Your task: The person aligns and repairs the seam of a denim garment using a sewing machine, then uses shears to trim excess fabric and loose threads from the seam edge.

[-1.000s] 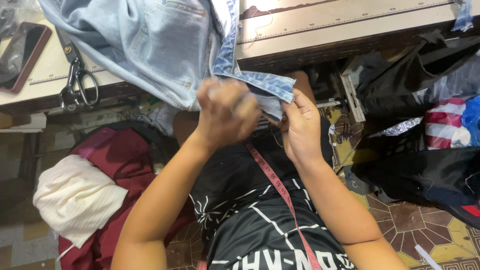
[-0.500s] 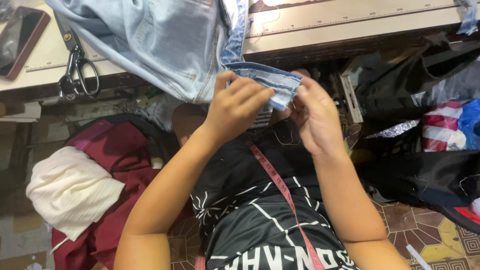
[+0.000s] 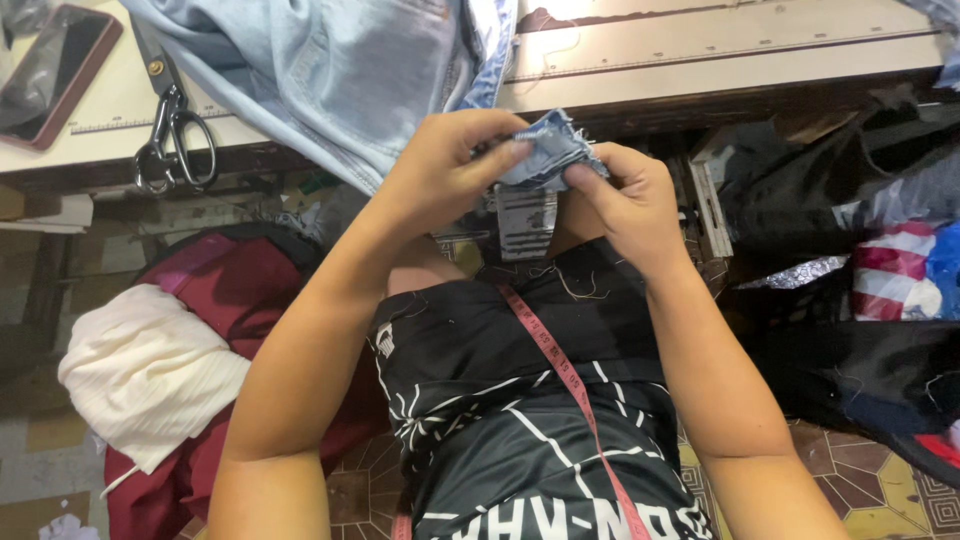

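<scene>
I have a small folded piece of blue denim (image 3: 545,152) pinched between both hands, just in front of my chest and below the table edge. My left hand (image 3: 440,170) is closed on its left side, thumb and fingertips pressing the frayed fold. My right hand (image 3: 625,200) grips it from the right, thumb on top, fingers curled under.

Just beyond my hands runs the pale worktable (image 3: 700,55), with a ruler strip set along its top. A pair of light blue jeans (image 3: 340,70) hangs over its edge, right above my left hand. Farther left on the table lie black-handled scissors (image 3: 170,130), and past them a phone in a red case (image 3: 55,65).

A red measuring tape (image 3: 560,370) trails down my black patterned shorts (image 3: 520,420), below my hands. Left of my left forearm, on the floor, a heap of maroon cloth (image 3: 240,300) carries a folded cream fabric (image 3: 145,370). Right of my right arm sit dark bags and cloth (image 3: 850,370) and a red-and-white striped plastic bag (image 3: 895,275). Patterned floor tiles (image 3: 880,480) show beneath them.
</scene>
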